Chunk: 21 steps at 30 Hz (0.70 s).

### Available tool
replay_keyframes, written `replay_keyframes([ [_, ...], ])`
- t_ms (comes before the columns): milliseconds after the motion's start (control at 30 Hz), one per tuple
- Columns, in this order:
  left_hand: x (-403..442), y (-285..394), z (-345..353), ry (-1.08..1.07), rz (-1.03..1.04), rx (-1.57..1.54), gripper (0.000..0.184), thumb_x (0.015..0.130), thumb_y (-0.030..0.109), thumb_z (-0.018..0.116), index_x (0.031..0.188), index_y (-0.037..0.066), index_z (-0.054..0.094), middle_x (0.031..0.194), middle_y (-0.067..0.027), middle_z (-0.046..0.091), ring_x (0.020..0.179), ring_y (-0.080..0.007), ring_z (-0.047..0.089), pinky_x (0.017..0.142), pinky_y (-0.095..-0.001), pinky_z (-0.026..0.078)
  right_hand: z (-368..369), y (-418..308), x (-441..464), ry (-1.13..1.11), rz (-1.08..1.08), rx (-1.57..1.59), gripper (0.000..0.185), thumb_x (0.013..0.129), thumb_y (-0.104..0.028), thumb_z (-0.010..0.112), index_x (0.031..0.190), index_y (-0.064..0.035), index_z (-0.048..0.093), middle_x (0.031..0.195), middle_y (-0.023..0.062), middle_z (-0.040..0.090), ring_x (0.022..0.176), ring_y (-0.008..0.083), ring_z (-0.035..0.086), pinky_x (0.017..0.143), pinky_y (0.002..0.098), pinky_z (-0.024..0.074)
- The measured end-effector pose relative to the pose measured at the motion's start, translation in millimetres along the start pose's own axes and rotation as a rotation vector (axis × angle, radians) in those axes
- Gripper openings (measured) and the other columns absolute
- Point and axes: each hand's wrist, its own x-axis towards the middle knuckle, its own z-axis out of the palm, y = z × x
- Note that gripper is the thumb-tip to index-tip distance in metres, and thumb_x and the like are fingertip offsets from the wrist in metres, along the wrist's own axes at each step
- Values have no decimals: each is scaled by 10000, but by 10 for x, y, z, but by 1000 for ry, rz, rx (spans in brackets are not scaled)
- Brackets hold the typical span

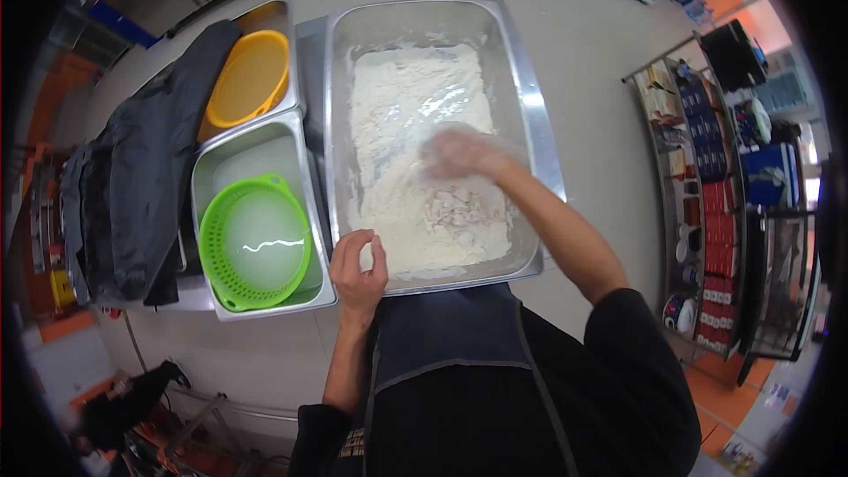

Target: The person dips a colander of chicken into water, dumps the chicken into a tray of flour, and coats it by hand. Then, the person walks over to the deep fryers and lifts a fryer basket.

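A deep metal pan (518,106) holds a layer of pale flour-like powder (384,97). My right hand (459,155) is inside the pan, low over the powder, smeared by motion; its fingers and anything in them cannot be made out. Just nearer to me lies a heap of powder-coated pinkish pieces (461,215), their kind unclear. At the pan's near left corner is my left hand (358,272), its fingers bent and a gap showing between them and the thumb. It holds nothing visible and seems to rest against the rim.
Left of the pan, a green perforated basket (212,252) sits in a metal container (320,278) with cloudy liquid. Behind that, an orange round sieve-like item (252,79) rests in another container. Dark cloth (146,159) lies further left. A stocked shelf (707,212) stands right.
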Motion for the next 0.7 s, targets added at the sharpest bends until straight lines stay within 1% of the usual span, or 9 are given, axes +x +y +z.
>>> replay_keyframes([
  [100,-10,23,7,-15,8,1,114,719,-61,606,821,-21,574,795,-146,597,731,-299,589,653,-349,473,849,112,676,402,-445,76,458,781,-490,563,833,-42,636,813,158,623,792,305,589,747,389,459],
  [133,-19,30,-11,-30,22,7,114,720,-62,605,822,-21,574,796,-147,596,729,-299,589,653,-350,473,986,-78,781,224,-451,-3,351,746,-393,593,737,-44,631,747,151,619,730,301,593,689,405,458],
  [167,-5,33,2,-41,36,10,115,720,-63,603,823,-21,573,798,-147,596,728,-300,588,652,-351,473,1137,-310,682,242,-364,-42,257,727,-297,564,675,-51,619,726,151,616,698,294,593,664,426,449],
  [200,4,36,29,-51,40,-2,114,720,-62,603,823,-21,574,799,-147,596,726,-299,588,651,-351,473,1207,-545,629,9,-316,-70,223,739,-234,508,666,-53,616,730,144,619,692,287,593,666,428,449],
  [267,-6,21,19,-65,32,3,112,721,-59,603,822,-21,576,801,-146,596,722,-298,588,649,-351,473,1255,-837,289,-110,-434,-21,235,790,-190,455,775,-65,654,754,149,628,730,258,615,638,387,462],
  [433,-68,-24,-79,-118,30,77,127,714,-42,612,835,-14,586,814,-138,603,759,-300,589,686,-363,470,1222,-746,-79,-420,-328,-85,240,790,-153,475,899,-36,654,832,194,628,774,278,622,684,407,474],
  [600,-115,-46,-1,-96,34,-7,111,727,-43,590,836,-29,575,810,-141,594,751,-307,566,712,-372,452,888,-96,-254,-9,-293,-42,247,755,-159,521,900,1,640,803,191,630,777,273,627,663,389,488],
  [667,-88,-9,4,-92,4,-7,87,741,-51,567,827,-36,566,786,-138,581,725,-296,554,691,-367,446,823,330,-111,529,-318,8,210,712,-173,573,823,-6,635,838,162,631,754,245,622,620,393,497],
  [700,-84,15,-3,-91,-20,11,72,749,-54,555,819,-39,562,773,-134,574,714,-289,550,679,-367,443,775,436,-94,452,-101,68,265,720,-245,582,803,0,636,821,175,630,754,262,622,633,392,494],
])
